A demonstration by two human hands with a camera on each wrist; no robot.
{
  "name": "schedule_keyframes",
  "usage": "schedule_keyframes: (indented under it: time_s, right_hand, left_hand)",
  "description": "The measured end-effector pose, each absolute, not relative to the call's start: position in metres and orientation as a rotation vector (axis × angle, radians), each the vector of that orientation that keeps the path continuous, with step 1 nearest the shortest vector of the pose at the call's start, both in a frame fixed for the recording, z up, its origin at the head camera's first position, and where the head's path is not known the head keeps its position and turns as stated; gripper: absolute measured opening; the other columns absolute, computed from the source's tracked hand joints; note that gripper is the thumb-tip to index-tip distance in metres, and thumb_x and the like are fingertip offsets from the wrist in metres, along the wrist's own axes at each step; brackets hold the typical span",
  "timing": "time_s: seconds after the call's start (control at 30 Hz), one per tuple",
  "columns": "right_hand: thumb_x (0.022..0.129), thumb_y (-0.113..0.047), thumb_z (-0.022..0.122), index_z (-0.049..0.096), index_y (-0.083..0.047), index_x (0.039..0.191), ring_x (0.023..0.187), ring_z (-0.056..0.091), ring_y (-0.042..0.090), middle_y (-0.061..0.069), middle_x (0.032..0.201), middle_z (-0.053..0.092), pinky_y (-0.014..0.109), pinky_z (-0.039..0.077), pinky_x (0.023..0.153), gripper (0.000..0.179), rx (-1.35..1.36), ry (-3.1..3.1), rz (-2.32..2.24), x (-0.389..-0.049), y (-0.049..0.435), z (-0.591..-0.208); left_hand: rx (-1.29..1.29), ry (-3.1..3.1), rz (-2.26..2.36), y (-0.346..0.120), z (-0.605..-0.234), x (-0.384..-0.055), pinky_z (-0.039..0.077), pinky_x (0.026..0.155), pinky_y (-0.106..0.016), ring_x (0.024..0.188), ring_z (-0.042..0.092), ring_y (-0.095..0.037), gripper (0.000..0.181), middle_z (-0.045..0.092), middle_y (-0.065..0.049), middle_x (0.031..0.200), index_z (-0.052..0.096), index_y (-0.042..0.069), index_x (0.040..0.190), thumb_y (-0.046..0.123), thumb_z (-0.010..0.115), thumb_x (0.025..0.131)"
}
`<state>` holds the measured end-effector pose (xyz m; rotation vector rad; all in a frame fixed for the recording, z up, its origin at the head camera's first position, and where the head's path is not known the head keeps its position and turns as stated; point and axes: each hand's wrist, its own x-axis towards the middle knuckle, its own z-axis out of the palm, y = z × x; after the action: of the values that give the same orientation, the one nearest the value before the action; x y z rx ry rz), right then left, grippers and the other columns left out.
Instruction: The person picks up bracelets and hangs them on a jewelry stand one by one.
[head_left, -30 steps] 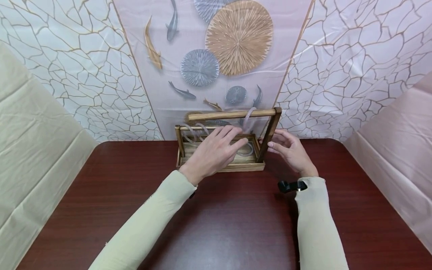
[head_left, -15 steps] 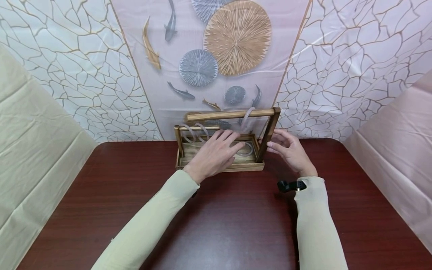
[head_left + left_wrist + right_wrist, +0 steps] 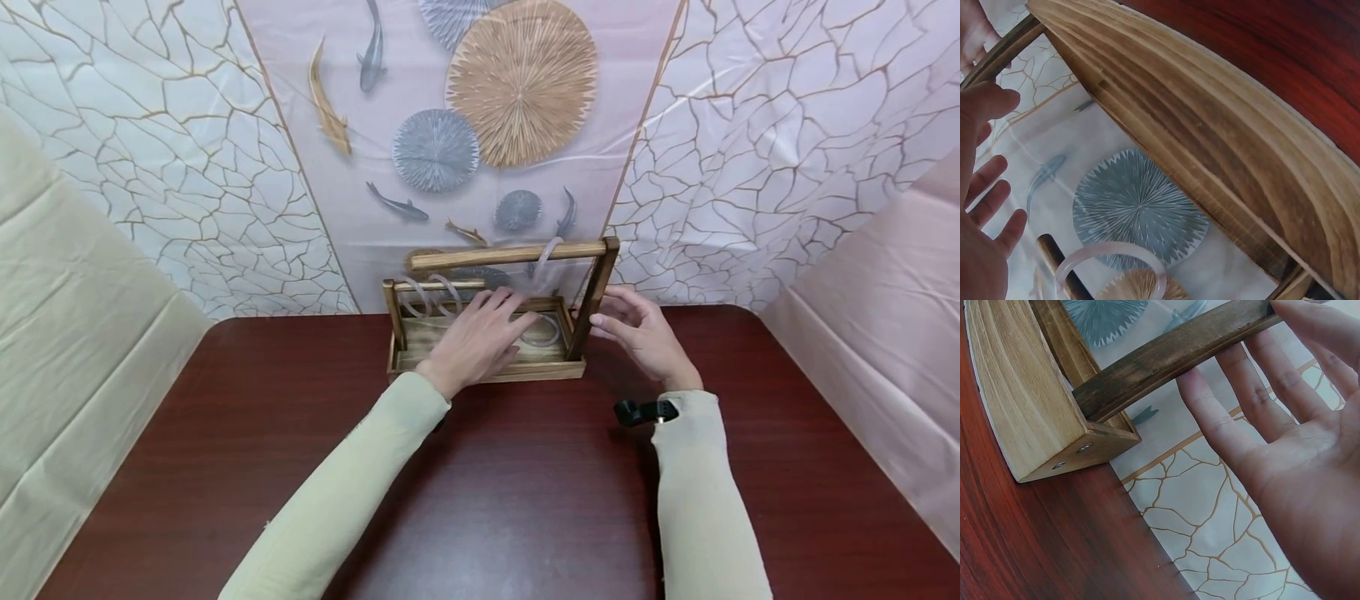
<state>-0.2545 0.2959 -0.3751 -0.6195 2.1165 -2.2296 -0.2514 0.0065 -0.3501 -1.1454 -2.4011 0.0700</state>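
A wooden bangle stand (image 3: 498,370) with a tray base and two bars stands at the table's back edge. One pale translucent bangle (image 3: 552,243) hangs on the higher bar, and two more hang on the lower bar (image 3: 468,284). Another bangle (image 3: 557,330) lies in the tray. My left hand (image 3: 480,333) is in front of the stand, overlapping the tray in the head view; in the left wrist view its fingers are apart with nothing between them. My right hand (image 3: 647,340) holds the right post (image 3: 1166,359), thumb on one side and fingertips on the other.
A dark red wooden table (image 3: 525,500) lies under both forearms. Patterned cloth (image 3: 435,150) with fish and round motifs hangs right behind the stand. Plain cream cloth (image 3: 75,333) closes off the left side, and a pinkish cloth (image 3: 892,333) the right.
My left wrist has shifted a little to the right and its fingertips sit slightly lower. My right hand stays at the post. The head view has turned slightly.
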Motion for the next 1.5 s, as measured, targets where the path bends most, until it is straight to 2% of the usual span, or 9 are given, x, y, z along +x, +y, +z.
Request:
schedule_keyframes:
  time_s: [0.43,0.7,1.03,1.5]
  right_hand:
    - [0.098,0.003,0.063,0.060,-0.010,0.130,0.107,0.067,0.009,-0.001,0.119,0.066,0.030,0.061,0.090,0.036,-0.654,2.083,-2.254,-0.255,0.294,-0.375]
    - [0.098,0.004,0.062,0.060,-0.010,0.131,0.108,0.068,0.009,-0.001,0.119,0.068,0.030,0.061,0.089,0.036,-0.676,2.077,-2.261,-0.254,0.294,-0.376]
    - [0.098,0.001,0.063,0.058,-0.010,0.132,0.108,0.067,0.009,-0.001,0.119,0.066,0.029,0.060,0.090,0.037,-0.627,2.118,-2.230,-0.254,0.293,-0.374]
    - [0.098,0.001,0.064,0.058,-0.007,0.135,0.110,0.067,0.010,-0.002,0.120,0.069,0.029,0.060,0.090,0.038,-0.650,2.110,-2.230,-0.254,0.293,-0.373]
  left_hand:
    - [-1.198,-2.481,0.066,0.021,-0.352,-0.259,0.044,0.113,-0.045,0.137,0.047,-0.029,0.050,0.055,-0.007,0.145,0.053,0.022,0.139,0.027,0.072,0.093]
    - [-1.154,-2.525,0.101,0.029,-0.358,-0.264,0.044,0.110,-0.042,0.133,0.046,-0.026,0.048,0.053,-0.005,0.145,0.053,0.023,0.138,0.037,0.070,0.095]
    - [-1.114,-2.603,0.108,0.037,-0.362,-0.273,0.046,0.105,-0.040,0.130,0.047,-0.025,0.057,0.051,-0.004,0.145,0.054,0.023,0.142,0.042,0.074,0.093]
    - [-1.071,-2.764,0.041,0.042,-0.379,-0.289,0.046,0.108,-0.043,0.134,0.044,-0.025,0.060,0.043,-0.004,0.150,0.049,0.023,0.146,0.048,0.069,0.095]
